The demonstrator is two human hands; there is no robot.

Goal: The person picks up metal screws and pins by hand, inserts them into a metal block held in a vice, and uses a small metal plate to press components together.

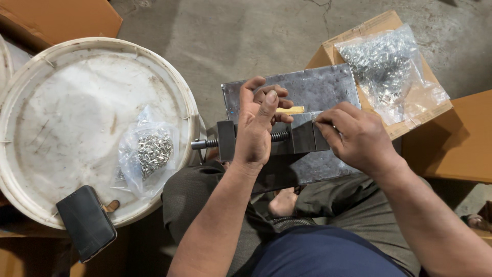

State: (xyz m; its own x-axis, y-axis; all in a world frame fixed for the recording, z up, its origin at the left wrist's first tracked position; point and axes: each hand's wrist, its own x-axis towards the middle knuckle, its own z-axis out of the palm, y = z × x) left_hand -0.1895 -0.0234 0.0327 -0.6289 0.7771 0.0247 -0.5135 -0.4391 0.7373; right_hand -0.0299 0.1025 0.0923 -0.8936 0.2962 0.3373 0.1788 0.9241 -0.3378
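Note:
A small metal vise (300, 137) with a threaded screw (207, 144) sits on a grey steel plate (328, 84) that rests over my lap. My left hand (259, 123) lies over the vise's middle, with its fingers curled near a small yellowish strip (292, 110) on the plate. My right hand (353, 136) is at the vise's right jaw, thumb and forefinger pinched together on something tiny that I cannot make out.
A clear bag of small shiny metal parts (148, 154) and a dark phone (86, 221) lie on a white bucket lid (66, 92) at left. Another bag of metal parts (389, 72) sits on a cardboard box (376, 24) at right. Concrete floor lies beyond.

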